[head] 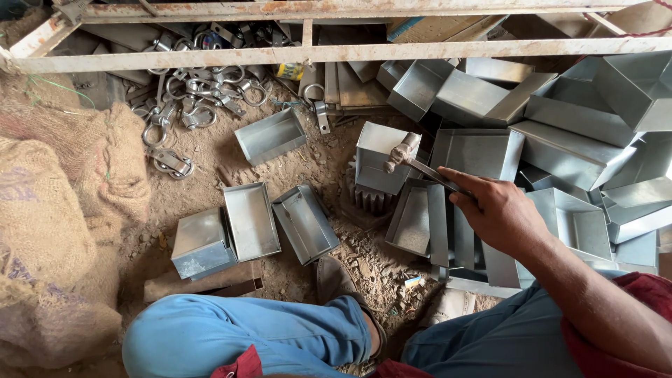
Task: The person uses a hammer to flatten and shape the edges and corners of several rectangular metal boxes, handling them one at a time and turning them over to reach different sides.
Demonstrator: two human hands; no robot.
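Item: my right hand [498,213], fingers wrapped round a hammer [418,163] handle, its head resting over a grey sheet-metal box [378,159] right of centre. My left hand is out of view.

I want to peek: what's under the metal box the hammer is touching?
A dark toothed gear pokes out from under the box, where the right hand rests the hammer. The box covers the rest of the gear, so its full shape stays hidden.
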